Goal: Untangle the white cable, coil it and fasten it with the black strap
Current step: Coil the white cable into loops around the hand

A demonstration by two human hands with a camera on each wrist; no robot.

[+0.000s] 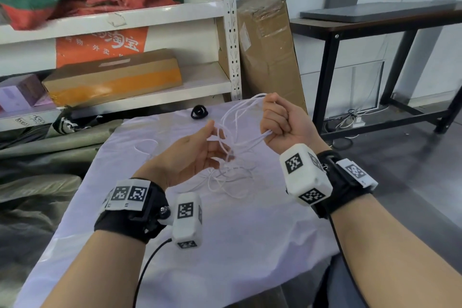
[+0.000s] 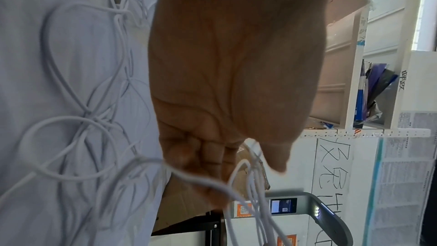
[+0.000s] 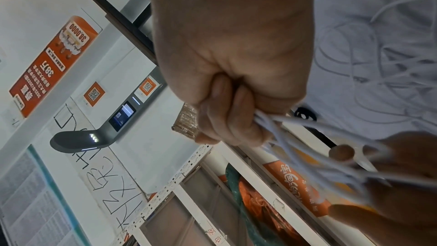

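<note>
The thin white cable (image 1: 246, 141) runs in several strands between my two hands above the table. My right hand (image 1: 276, 120) is a fist that grips a bunch of cable loops (image 3: 307, 149), which stick out above and below it. My left hand (image 1: 212, 150) has its palm turned up, and its thumb and curled fingers pinch a few strands (image 2: 250, 203). More tangled loops (image 1: 232, 180) lie on the cloth under the hands. The black strap (image 1: 199, 112) lies curled near the table's far edge, apart from both hands, and shows as a dark shape (image 3: 305, 114) in the right wrist view.
A pale cloth (image 1: 225, 245) covers the table. White shelving (image 1: 125, 17) with a cardboard box (image 1: 112, 77) stands behind at the left. A tall wrapped carton (image 1: 267, 50) leans behind the table. A black-framed bench (image 1: 375, 22) is at the right, and green bundles (image 1: 37, 182) lie at the left.
</note>
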